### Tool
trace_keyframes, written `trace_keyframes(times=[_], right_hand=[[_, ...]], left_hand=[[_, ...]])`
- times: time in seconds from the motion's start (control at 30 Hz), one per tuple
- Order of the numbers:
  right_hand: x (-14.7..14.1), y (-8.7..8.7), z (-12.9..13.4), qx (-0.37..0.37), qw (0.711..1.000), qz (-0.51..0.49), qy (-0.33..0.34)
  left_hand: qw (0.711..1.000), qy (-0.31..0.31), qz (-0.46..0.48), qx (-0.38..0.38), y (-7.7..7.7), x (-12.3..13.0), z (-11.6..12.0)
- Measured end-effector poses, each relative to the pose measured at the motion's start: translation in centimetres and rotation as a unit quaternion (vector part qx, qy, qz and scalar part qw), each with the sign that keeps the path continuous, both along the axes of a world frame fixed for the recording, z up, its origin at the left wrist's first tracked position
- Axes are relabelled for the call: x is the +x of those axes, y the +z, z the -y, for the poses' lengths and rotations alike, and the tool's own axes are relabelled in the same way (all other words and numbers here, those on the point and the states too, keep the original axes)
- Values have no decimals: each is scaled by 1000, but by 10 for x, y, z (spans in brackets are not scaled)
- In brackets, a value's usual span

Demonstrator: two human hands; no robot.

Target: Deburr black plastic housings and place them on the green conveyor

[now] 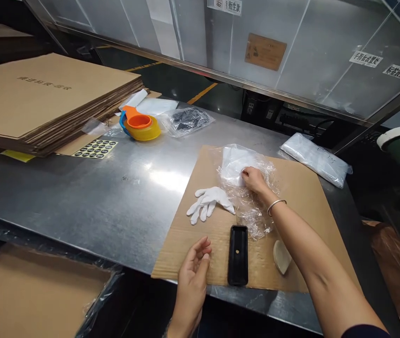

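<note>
Fingers of the right hand (254, 180) are closed together at the lower right part of a white sheet (232, 162); whether a fold is pinched between them cannot be made out. A thin bracelet (277, 203) is worn on that wrist. The white sheet is lying at the far part of a cardboard sheet (300, 192), among crumpled clear film (256, 218), which is spread beneath the right hand and toward the near side. The left hand (193, 274) is empty, held palm inward with fingers loosely curled, just beside a black tray (237, 267). One small round hole is seen in the tray floor. A white glove (209, 202) is laid left of the film; a pale curved piece (281, 258) is partly covered by the right forearm. The cardboard is supported by a metal table (129, 202). Farther out, an orange tape dispenser (139, 122), a sticker sheet (96, 149) and stacked cardboard (52, 94) are noted at left, and a plastic-wrapped bundle (314, 157) at far right.
</note>
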State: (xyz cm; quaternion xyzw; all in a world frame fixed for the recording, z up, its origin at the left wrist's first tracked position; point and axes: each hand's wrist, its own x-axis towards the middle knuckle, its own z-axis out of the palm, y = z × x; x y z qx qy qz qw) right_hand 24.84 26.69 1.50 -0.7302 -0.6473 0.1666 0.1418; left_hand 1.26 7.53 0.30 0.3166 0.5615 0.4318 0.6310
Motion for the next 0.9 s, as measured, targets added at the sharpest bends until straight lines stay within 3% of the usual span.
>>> trace_keyframes(times=[0.23,0.37,0.57,0.73,0.9], right_hand=[[12,14,24,-11,994,-109,-2],[17,25,47,-31,980,-195,5],[26,26,81,-50,941,-335,1],[31,15,96,-60,915,-400,6],[31,12,103,-53,913,-405,9]], left_hand=[[1000,-8,-1,5,4,0,-12],[990,-61,-68,104,10,6,-28],[898,-199,-173,351,23,38,-69],[836,-255,-213,437,25,75,-110],[781,-296,-294,464,23,95,-132]])
